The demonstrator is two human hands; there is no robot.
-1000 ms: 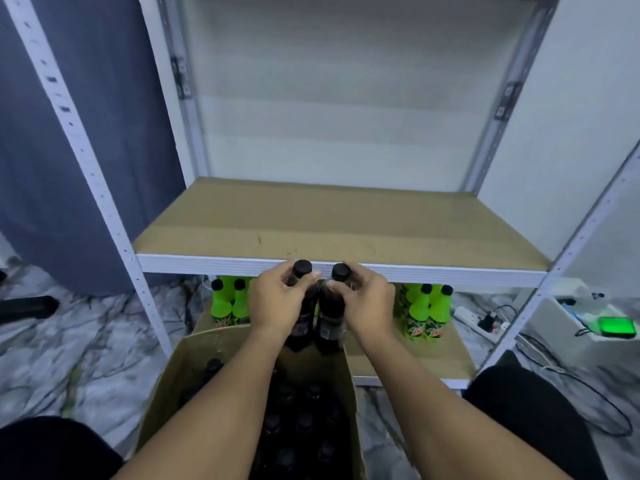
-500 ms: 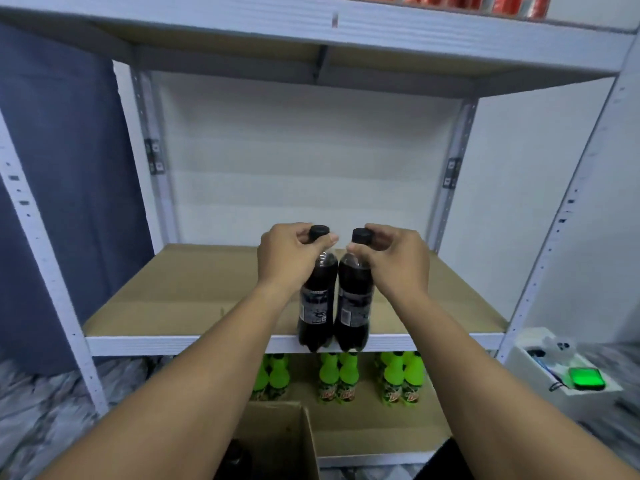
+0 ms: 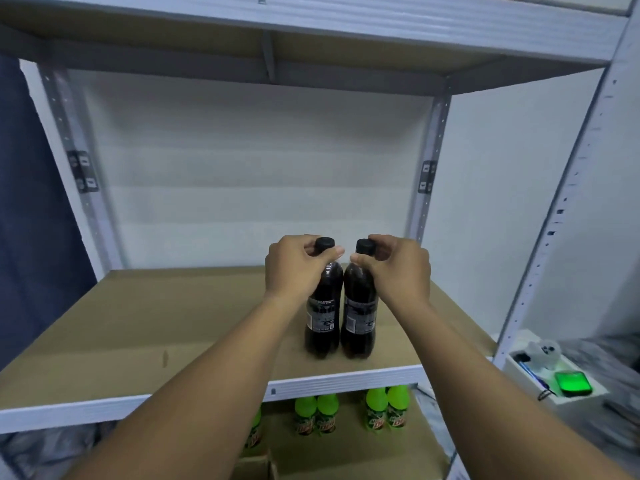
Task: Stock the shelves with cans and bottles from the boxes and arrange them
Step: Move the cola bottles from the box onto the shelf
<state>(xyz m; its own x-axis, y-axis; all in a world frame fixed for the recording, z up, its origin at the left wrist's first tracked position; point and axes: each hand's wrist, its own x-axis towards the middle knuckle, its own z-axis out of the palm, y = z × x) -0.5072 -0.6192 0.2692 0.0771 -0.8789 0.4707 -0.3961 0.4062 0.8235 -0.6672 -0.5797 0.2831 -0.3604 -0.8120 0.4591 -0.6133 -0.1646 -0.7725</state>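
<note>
Dark cola fills the two bottles we hold side by side, left bottle [image 3: 321, 306] and right bottle [image 3: 358, 310], both upright with black caps pointing up and bases at the middle shelf [image 3: 138, 323], near its front edge, right of centre. Our left hand [image 3: 294, 268] curls around one neck, fingers [image 3: 311, 249] pinching below the cap; our right hand [image 3: 398, 268] mirrors it on the other. Both forearms reach forward and converge. Below, green bottles [image 3: 346, 414] stand upright on the lower shelf [image 3: 346, 455]. A green-lit phone [image 3: 573, 383] lies at right.
</note>
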